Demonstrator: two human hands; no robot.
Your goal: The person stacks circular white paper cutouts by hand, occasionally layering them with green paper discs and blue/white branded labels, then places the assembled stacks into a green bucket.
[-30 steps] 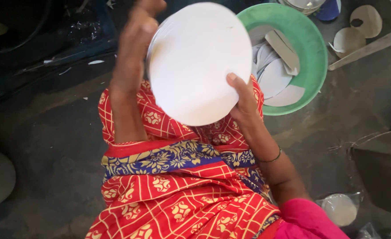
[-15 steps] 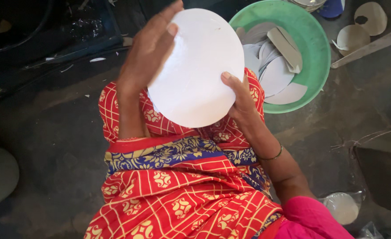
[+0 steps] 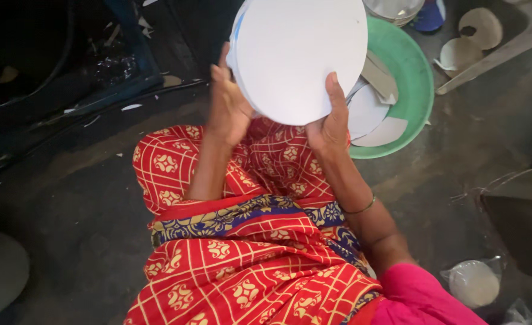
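Fingers of the left hand (image 3: 228,108) and right hand (image 3: 331,120) clasp a smooth, round white paper-plate stack (image 3: 302,54) at upper centre, before a green plastic basin (image 3: 407,78) holding flat discs.

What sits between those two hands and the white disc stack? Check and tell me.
Nothing visible. The left hand grips the stack of white round discs at its left edge, the right hand at its lower edge. The green basin lies behind.
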